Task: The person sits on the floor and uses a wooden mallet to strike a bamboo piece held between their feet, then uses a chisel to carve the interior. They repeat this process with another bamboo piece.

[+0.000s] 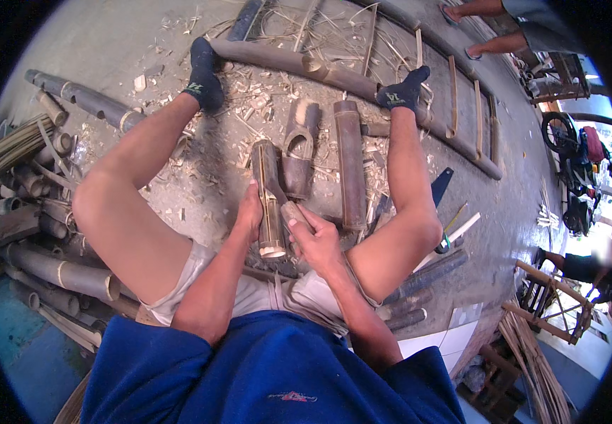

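My left hand (251, 212) is closed along the left side of a short bamboo piece (270, 237), which stands lengthwise between my thighs with a long slit down its face. My right hand (318, 242) grips the wooden handle of a knife (293, 214). Its dark blade lies against the bamboo's upper right side. Just beyond is another bamboo section (297, 166) with an oval notch cut into it. To its right lies a plain, longer bamboo section (349, 166). The fingertips of my left hand are partly hidden.
A ladder-like bamboo frame (348, 81) lies beyond, with my socked feet against it. Bamboo poles (58, 268) are piled at left. A handsaw (441, 185) lies by my right knee. Shavings litter the floor. Other people's legs (490, 35) show at the far right.
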The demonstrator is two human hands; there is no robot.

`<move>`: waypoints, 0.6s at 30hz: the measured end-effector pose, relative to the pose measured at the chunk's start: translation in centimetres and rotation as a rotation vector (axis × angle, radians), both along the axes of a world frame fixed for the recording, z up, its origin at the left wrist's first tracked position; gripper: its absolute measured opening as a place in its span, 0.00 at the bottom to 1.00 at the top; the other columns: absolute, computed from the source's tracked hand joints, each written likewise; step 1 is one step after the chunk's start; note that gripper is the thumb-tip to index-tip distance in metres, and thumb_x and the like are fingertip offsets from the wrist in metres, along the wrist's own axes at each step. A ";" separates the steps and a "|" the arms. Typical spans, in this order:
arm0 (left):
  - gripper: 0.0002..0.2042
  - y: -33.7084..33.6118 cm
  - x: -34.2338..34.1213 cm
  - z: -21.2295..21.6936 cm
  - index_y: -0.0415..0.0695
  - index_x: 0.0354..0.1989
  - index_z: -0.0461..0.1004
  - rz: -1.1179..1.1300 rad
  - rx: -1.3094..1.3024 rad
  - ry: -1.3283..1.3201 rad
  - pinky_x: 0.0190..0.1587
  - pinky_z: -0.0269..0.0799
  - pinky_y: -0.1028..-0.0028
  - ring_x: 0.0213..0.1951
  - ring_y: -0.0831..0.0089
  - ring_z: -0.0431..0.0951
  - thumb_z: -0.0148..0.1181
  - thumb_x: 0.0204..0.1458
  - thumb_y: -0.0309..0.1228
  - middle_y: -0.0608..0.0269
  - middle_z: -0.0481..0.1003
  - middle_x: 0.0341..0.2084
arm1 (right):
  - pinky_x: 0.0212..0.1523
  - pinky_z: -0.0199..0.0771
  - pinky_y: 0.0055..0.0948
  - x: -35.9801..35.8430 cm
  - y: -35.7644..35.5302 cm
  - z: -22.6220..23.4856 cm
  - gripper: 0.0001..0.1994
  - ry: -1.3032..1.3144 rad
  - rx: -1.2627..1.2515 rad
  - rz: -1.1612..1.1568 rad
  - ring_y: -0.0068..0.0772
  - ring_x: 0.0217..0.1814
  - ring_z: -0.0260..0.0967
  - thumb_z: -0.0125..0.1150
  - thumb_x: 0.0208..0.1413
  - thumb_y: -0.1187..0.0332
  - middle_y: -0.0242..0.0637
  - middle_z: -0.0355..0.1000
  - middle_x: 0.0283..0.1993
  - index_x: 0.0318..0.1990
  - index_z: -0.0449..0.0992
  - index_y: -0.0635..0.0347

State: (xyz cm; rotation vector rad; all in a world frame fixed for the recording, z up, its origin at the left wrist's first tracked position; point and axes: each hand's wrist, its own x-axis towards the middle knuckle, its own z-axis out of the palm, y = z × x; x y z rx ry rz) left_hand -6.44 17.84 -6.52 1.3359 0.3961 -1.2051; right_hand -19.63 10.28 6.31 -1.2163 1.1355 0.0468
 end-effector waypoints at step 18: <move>0.27 -0.7 -0.2 -2.1 0.50 0.39 0.74 0.070 -0.051 0.042 0.30 0.73 0.65 0.24 0.70 0.73 0.34 0.70 0.57 0.67 0.73 0.24 | 0.47 0.76 0.44 8.9 -2.2 -8.7 0.20 -0.015 -0.406 0.002 0.56 0.44 0.80 0.59 0.56 0.55 0.56 0.80 0.40 0.50 0.82 0.57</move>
